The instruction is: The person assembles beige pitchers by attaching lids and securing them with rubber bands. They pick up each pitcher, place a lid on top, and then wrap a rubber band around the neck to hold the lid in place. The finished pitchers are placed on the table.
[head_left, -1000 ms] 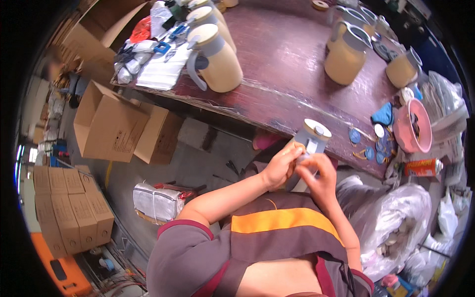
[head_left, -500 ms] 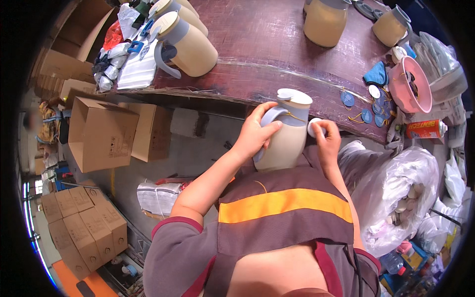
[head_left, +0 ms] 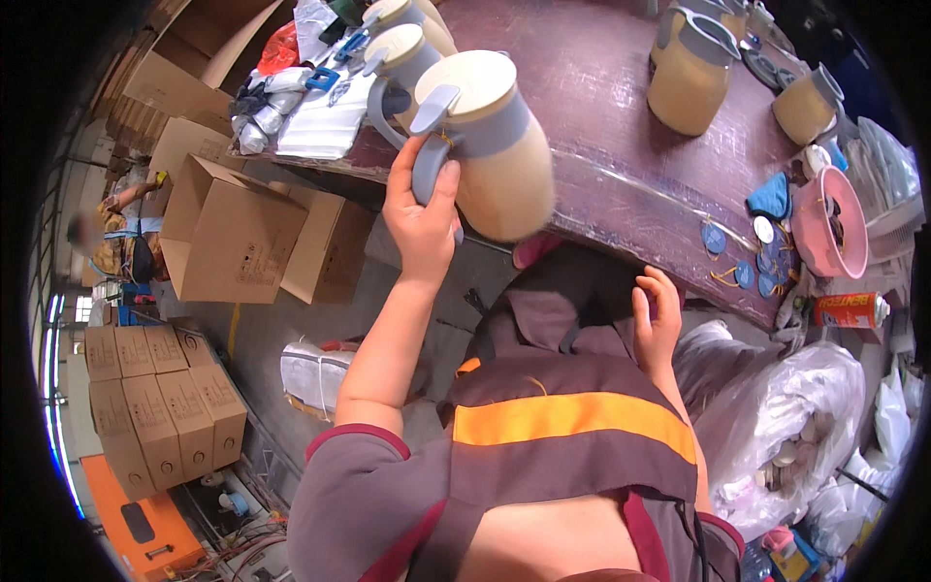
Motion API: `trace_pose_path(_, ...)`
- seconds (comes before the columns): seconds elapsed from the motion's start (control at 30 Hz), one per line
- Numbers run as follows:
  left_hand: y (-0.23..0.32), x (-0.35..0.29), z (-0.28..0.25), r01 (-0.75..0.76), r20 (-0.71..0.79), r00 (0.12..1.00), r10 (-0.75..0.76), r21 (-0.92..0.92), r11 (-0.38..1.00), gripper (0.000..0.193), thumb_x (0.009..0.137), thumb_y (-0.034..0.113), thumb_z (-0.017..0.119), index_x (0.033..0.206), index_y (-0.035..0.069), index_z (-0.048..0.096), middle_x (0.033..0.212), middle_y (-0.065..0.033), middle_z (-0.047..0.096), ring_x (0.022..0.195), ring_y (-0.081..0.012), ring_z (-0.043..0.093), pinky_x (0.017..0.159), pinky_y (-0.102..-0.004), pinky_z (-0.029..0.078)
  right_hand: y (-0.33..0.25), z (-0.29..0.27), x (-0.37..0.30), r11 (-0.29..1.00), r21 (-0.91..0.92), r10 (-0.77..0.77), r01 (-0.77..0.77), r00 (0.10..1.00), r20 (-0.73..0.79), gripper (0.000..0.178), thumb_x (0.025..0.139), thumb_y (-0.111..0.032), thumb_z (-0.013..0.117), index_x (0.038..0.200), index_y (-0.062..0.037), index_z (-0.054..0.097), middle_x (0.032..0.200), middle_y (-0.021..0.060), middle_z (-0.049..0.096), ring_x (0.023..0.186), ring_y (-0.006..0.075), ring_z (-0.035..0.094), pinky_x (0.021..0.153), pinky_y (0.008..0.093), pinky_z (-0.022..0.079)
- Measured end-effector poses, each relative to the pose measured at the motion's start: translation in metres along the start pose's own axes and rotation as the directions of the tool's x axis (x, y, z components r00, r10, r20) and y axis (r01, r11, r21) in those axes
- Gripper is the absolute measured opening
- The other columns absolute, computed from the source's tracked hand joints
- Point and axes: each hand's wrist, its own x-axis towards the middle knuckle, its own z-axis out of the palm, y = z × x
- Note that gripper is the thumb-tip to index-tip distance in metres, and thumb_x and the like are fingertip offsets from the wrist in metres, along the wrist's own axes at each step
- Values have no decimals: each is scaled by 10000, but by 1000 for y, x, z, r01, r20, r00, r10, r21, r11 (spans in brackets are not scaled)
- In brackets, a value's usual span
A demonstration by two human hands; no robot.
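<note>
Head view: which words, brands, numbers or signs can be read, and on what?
Red aerosol can: bold brand lettering, not copied here.
Open cardboard box: print too small to read.
Stacked cartons: print too small to read.
Round blue tags: pale print, too small.
Beige-and-grey jug: no text visible.

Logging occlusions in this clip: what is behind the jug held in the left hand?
Behind the held jug, another jug partly shows, its cream lid visible, with dark red tabletop beyond. Most of that second jug's body is covered and cannot be seen.
</note>
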Motion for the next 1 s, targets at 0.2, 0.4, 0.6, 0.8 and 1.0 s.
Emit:
trace_pose_path(0.2, -85, 57, -30, -102, 34, 995, 99, 126, 987, 665, 868, 116, 687, 1416, 65, 314, 931, -23, 545, 779, -93, 530, 719, -251, 470, 5, 3, 4, 976, 124, 177, -179, 984, 26, 362, 861, -72, 624, 1216, -23, 568, 1131, 117, 625, 1020, 215, 609, 876, 311, 472)
trace_pose_path(0.4, -173, 15, -63, 428, -97, 902, -421, 343, 836, 247, 880, 221, 656, 959, -4, 588, 861, -64, 625, 811, -143, 584, 753, -289, 464, 5, -20, 107, 943, -199, -266, 265, 964, 22, 383, 852, -33, 606, 1232, -44, 556, 1229, 158, 591, 1136, 327, 565, 966, 391, 439)
trace_pose_path(0.6, -138, -2, -21, -149, 386, 915, -116, 591, 793, 386, 847, 169, 655, 1207, 59, 570, 1132, -137, 587, 1020, -249, 584, 895, -352, 468, -16, -27, 280, 779, -544, -408, 312, 911, -61, 473, 899, -134, 520, 1364, -149, 436, 1396, 108, 469, 1126, 361, 559, 903, 444, 475)
trace_pose_path(0.8, -169, 41, -23, -34, 295, 934, -204, 641, 767, 564, 835, 166, 635, 1352, 52, 440, 1298, -204, 510, 1182, -327, 525, 1006, -388, 419, 16, -35, 356, 779, -625, -122, 42, 989, -86, 403, 900, -197, 540, 1300, -169, 496, 1227, 116, 547, 1007, 351, 607, 836, 447, 497)
trace_pose_path(1.0, -131, 40, 1, 113, 330, 891, -313, 505, 856, 525, 848, 133, 646, 1330, 35, 465, 1235, -194, 563, 1125, -274, 572, 941, -365, 464, 2, -48, 261, 916, -287, -314, 282, 947, -72, 238, 860, -152, 640, 1078, -57, 634, 1055, 150, 593, 938, 330, 606, 821, 387, 484)
